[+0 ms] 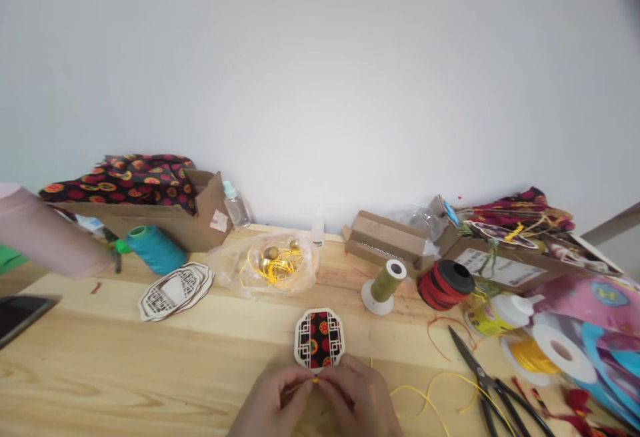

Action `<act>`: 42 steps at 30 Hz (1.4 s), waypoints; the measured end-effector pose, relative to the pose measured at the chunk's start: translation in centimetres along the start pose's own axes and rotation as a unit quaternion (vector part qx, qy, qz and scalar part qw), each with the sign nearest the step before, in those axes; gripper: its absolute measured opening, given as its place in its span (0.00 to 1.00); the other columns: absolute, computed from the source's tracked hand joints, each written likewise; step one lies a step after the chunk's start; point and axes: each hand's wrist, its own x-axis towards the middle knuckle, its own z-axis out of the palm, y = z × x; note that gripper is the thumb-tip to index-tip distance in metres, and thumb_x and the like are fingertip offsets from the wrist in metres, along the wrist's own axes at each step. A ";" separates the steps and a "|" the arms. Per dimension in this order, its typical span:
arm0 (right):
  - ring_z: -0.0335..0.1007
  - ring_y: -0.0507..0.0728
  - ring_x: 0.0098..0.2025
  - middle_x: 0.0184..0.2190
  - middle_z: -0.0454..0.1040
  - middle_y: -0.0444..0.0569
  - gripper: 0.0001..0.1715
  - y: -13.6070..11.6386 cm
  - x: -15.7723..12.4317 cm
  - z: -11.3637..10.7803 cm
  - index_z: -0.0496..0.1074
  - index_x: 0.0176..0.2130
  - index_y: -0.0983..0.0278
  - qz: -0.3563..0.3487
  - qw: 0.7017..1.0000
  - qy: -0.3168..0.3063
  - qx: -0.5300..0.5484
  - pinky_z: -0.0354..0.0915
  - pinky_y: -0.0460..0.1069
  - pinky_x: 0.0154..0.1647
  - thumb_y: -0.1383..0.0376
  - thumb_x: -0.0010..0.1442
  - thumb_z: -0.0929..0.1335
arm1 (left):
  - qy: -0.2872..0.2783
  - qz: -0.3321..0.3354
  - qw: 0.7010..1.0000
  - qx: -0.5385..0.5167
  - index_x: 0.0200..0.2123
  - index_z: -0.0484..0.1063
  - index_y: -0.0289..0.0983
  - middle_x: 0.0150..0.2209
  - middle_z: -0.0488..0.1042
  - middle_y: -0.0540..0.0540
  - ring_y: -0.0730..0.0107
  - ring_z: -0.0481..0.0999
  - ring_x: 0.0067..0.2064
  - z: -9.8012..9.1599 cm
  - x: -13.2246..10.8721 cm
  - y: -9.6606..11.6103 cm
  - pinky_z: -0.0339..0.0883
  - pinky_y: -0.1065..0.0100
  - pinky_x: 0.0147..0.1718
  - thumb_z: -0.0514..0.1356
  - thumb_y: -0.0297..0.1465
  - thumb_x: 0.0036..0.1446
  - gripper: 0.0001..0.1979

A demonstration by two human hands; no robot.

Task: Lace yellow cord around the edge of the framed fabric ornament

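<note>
A wooden fretwork pendant (320,340) with black, red and orange patterned fabric in its middle lies on the table. At its lower edge, my left hand (280,397) and my right hand (357,394) meet with fingertips pinched on a yellow cord (315,380). Only a small bit of that cord shows between the fingers; the rest there is hidden. More yellow cord (425,397) loops over the table to the right of my right hand, toward the black scissors (483,377).
Wooden cut-outs (175,294), a teal thread cone (157,250) and a plastic bag (300,267) of yellow cord and bells lie behind. An olive spool (387,282), red ribbon roll (443,287), glue bottle (500,314) and yellow cord spool (533,357) stand right. A fabric-filled box (145,217) sits back left.
</note>
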 end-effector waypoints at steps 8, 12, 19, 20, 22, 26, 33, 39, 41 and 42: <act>0.67 0.52 0.27 0.27 0.71 0.50 0.14 -0.5 0.2 0.4 0.69 0.38 0.63 -0.036 0.999 -0.015 0.002 0.61 0.42 0.27 0.69 0.56 0.57 | -0.031 0.000 0.999 -0.008 0.34 0.74 0.34 0.27 0.77 0.47 0.65 0.73 0.31 -0.3 0.0 0.8 0.66 0.70 0.32 0.52 0.33 0.51 0.14; 0.68 0.51 0.30 0.30 0.72 0.49 0.14 -1.1 0.3 0.0 0.67 0.40 0.63 -0.031 0.999 0.004 0.033 0.62 0.41 0.30 0.70 0.55 0.59 | -0.031 0.020 0.999 -0.036 0.36 0.73 0.36 0.31 0.77 0.48 0.66 0.72 0.34 -0.7 0.1 0.4 0.65 0.71 0.36 0.52 0.33 0.51 0.13; 0.65 0.50 0.26 0.25 0.70 0.48 0.11 -1.5 0.3 0.0 0.68 0.38 0.64 -0.049 0.994 0.096 0.008 0.60 0.40 0.25 0.70 0.55 0.61 | -0.045 0.037 0.998 -0.035 0.34 0.75 0.37 0.29 0.78 0.49 0.63 0.73 0.34 -1.4 0.6 1.2 0.65 0.72 0.33 0.54 0.36 0.49 0.14; 0.64 0.49 0.25 0.24 0.69 0.48 0.11 -1.5 0.3 0.0 0.69 0.38 0.65 -0.063 0.992 0.106 0.004 0.60 0.40 0.24 0.70 0.55 0.61 | -0.054 0.040 0.997 -0.032 0.34 0.75 0.37 0.29 0.78 0.49 0.63 0.73 0.33 -1.5 0.7 1.2 0.65 0.72 0.32 0.54 0.36 0.49 0.14; 0.63 0.48 0.24 0.23 0.68 0.47 0.10 -1.4 0.3 0.0 0.69 0.37 0.65 -0.095 0.988 0.120 -0.010 0.58 0.40 0.23 0.71 0.55 0.61 | -0.071 0.035 0.997 -0.025 0.34 0.75 0.36 0.27 0.78 0.49 0.63 0.73 0.33 -1.7 1.1 1.1 0.66 0.71 0.31 0.54 0.36 0.48 0.14; 0.58 0.46 0.19 0.19 0.64 0.44 0.10 -1.2 0.2 -0.1 0.70 0.34 0.64 -0.130 0.986 0.096 -0.052 0.52 0.40 0.17 0.69 0.56 0.61 | -0.090 0.017 0.995 -0.042 0.32 0.76 0.35 0.26 0.78 0.48 0.63 0.73 0.32 -1.7 1.6 0.2 0.65 0.71 0.32 0.55 0.35 0.48 0.14; 0.55 0.47 0.19 0.18 0.61 0.43 0.09 -1.0 0.2 -0.1 0.71 0.33 0.64 -0.068 0.990 0.100 -0.071 0.51 0.42 0.18 0.68 0.55 0.62 | -0.082 0.016 0.992 -0.091 0.33 0.75 0.33 0.29 0.78 0.47 0.66 0.73 0.32 -1.3 1.6 -0.1 0.65 0.71 0.35 0.55 0.37 0.48 0.15; 0.53 0.47 0.18 0.16 0.58 0.42 0.10 -1.4 0.5 -0.2 0.71 0.27 0.66 0.005 0.995 0.099 -0.004 0.50 0.42 0.18 0.67 0.54 0.62 | -0.079 0.032 0.995 -0.054 0.33 0.75 0.36 0.29 0.78 0.49 0.66 0.73 0.33 -1.3 1.3 0.3 0.66 0.73 0.33 0.55 0.36 0.48 0.14; 0.53 0.46 0.18 0.16 0.58 0.41 0.10 -1.6 0.8 -0.1 0.70 0.26 0.66 0.025 0.995 0.091 0.010 0.50 0.41 0.18 0.68 0.53 0.61 | -0.071 0.041 0.996 -0.039 0.33 0.75 0.37 0.29 0.78 0.50 0.66 0.73 0.33 -1.3 1.2 0.3 0.66 0.74 0.33 0.55 0.35 0.47 0.13; 0.52 0.46 0.18 0.15 0.58 0.41 0.11 -1.6 0.8 -0.1 0.70 0.24 0.66 0.037 0.996 0.086 0.013 0.49 0.41 0.18 0.68 0.53 0.61 | -0.068 0.045 0.996 -0.032 0.33 0.76 0.37 0.28 0.78 0.50 0.65 0.74 0.33 -1.3 1.1 0.3 0.67 0.74 0.33 0.55 0.35 0.47 0.13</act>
